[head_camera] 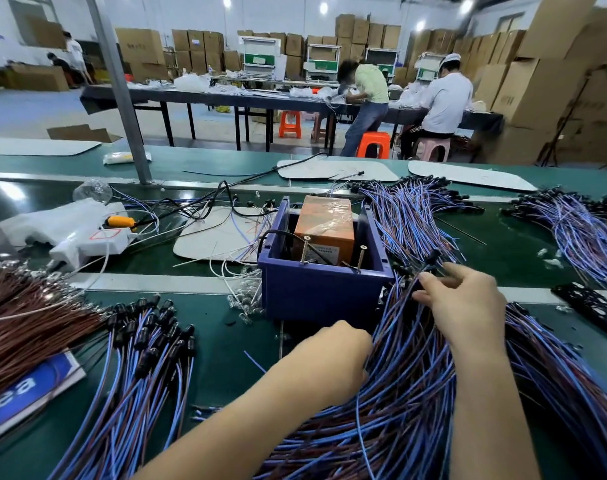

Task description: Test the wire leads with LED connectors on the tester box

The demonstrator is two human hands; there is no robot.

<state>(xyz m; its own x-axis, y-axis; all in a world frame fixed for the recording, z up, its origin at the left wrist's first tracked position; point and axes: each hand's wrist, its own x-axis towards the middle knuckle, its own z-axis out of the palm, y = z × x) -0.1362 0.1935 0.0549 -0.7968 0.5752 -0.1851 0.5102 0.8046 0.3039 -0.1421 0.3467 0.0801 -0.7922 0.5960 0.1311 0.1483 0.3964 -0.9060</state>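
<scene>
The tester box (321, 296) is a blue plastic bin holding an orange unit (324, 230) with two upright screws at its front rim. A big heap of blue and brown wire leads (409, 393) with black LED connectors lies right of the bin. My right hand (464, 303) reaches into the top of that heap, its fingers pinching leads near a black connector (433, 255). My left hand (333, 358) is curled against the heap's left edge, gripping wires; its fingertips are hidden. A second spread of leads (146, 358) lies to the left.
Brown wires (28, 327) pile at the far left over a blue printed sheet. More lead bundles (579, 233) lie at the back right. A white bag and an orange-handled tool (122, 221) sit back left. Small bulbs (246, 299) lie beside the bin. People work at a far table.
</scene>
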